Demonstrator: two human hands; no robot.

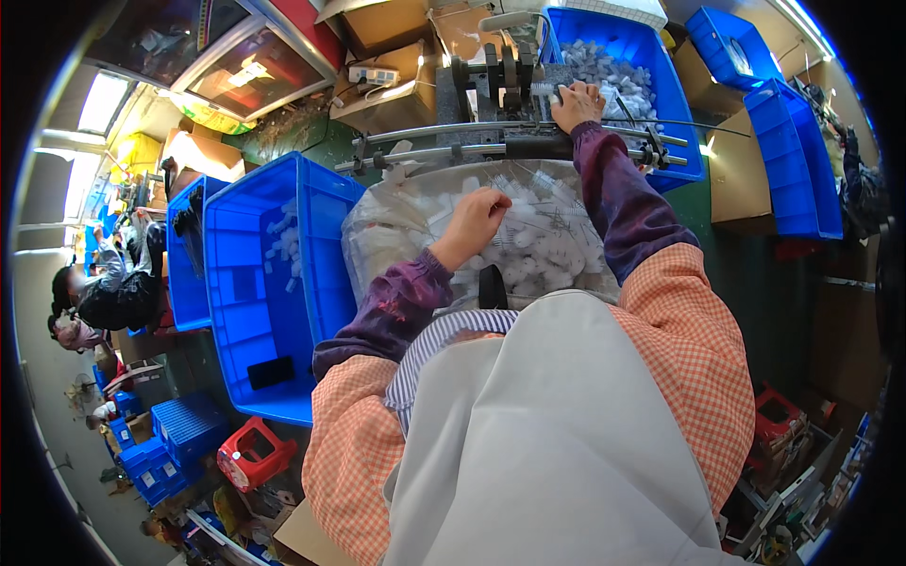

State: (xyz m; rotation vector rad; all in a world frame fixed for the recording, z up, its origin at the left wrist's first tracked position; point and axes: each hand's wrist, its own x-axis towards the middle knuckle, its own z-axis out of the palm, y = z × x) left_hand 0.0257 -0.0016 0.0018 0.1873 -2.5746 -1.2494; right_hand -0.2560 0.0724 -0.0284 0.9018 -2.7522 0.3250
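Landmark: clear bag of small white plastic parts, in front of the person.
Left hand: inside the bag, fingers curled onto the parts; what it grips cannot be told.
Right hand: beyond the bag, fingers closed on a grey machine.
Blue bin: left of the bag, few parts.
Second blue bin: behind the machine, many parts.

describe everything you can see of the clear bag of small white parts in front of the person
The bag is clear, crinkled plastic, open at the top and heaped with small white and see-through pieces; their exact shape is too small to tell. It sits right in front of the person, between a blue bin on its left and the dark machine beyond it. The left hand reaches into the pile, fingers curled among the pieces. The right forearm passes over its right side.
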